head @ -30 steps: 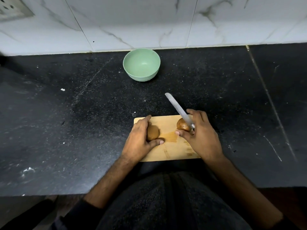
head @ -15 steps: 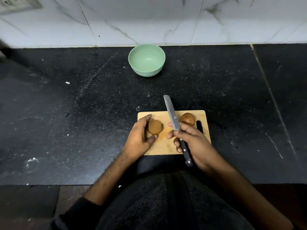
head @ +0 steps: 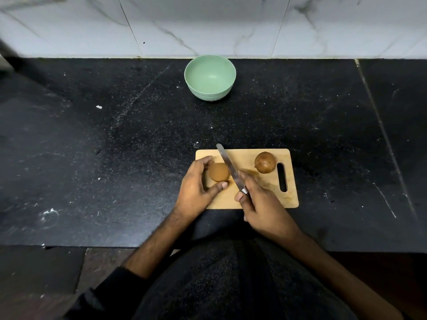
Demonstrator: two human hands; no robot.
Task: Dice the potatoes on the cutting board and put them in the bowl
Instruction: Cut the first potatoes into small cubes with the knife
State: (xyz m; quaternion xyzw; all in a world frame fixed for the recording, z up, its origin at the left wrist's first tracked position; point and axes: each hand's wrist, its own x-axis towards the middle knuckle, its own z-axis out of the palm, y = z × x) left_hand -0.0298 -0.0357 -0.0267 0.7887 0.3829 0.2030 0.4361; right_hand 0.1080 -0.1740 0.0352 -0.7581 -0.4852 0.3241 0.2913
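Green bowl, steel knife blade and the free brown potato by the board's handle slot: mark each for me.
Green bowl (head: 210, 76): head view, on its bare inner wall.
Steel knife blade (head: 227, 164): head view, on the flat of the blade at mid-length.
Free brown potato (head: 265, 162): head view, on the middle of its skin.

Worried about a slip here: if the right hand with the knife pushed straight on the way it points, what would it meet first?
Probably the potato that the left hand holds; the knife in the right hand already lies along it.
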